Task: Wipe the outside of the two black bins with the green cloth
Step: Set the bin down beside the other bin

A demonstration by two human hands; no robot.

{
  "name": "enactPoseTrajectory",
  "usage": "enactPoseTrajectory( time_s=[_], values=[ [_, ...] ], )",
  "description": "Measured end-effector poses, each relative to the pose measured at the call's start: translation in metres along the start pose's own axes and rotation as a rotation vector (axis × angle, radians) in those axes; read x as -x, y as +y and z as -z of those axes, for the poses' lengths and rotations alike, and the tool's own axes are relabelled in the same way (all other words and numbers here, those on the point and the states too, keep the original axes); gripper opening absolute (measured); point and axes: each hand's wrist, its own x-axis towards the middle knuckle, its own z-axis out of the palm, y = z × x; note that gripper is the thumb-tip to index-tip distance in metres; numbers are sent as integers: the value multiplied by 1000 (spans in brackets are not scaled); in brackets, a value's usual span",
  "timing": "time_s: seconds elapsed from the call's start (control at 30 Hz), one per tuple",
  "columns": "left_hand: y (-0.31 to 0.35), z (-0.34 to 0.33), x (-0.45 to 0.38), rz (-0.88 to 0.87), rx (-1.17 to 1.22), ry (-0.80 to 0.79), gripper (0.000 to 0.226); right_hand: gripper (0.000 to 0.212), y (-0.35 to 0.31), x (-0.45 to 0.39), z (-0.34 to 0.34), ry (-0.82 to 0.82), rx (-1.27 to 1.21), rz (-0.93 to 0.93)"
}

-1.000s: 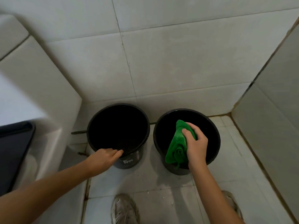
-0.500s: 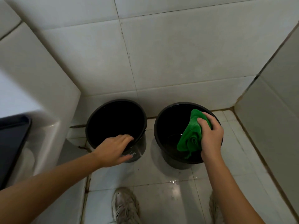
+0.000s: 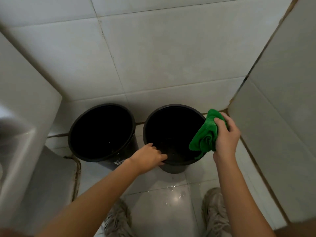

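Two black bins stand side by side on the tiled floor (image 3: 171, 202) in a wall corner: left bin (image 3: 102, 134), right bin (image 3: 171, 134). They sit close together but apart, both open and upright.

Right hand (image 3: 225, 139) closed round the bunched green cloth (image 3: 205, 134), thumb over the top; cloth hangs at the right bin's right rim, loose end trailing across it. Likely positioned there to start down the outer wall on that side.

Left hand (image 3: 150, 155) at the near-left rim of the right bin, fingers curled over the edge, holding nothing else. Judged a bracing grip, so the light bin does not slide or turn under wiping pressure.

Floor looks wet near the shoes (image 3: 118, 219); slipping is possible
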Motion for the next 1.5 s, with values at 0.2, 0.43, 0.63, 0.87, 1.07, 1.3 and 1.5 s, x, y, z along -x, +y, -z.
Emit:
enactPoseTrajectory(
  time_s=[0.2,0.43,0.63,0.87,1.07,1.3,1.5],
  values=[
    [16,21,-49,104,90,75,34,19,-6,-16,22,76,-36,-10],
    [24,35,-75,122,287,77,52,19,-5,-32,31,102,-41,-40],
    [-32,42,-49,66,76,-131,32,20,3,-25,29,66,-45,-61],
    [45,65,-90,304,154,39,28,20,8,-18,23,30,-1,-80],
    [16,64,-89,172,240,-4,37,22,3,-18,32,68,-35,-75],
    [3,69,-95,165,211,-90,30,21,-1,-18,34,89,-67,-88],
    [28,81,-132,332,297,16,32,21,-2,-19,38,96,-74,-80]
  ],
)
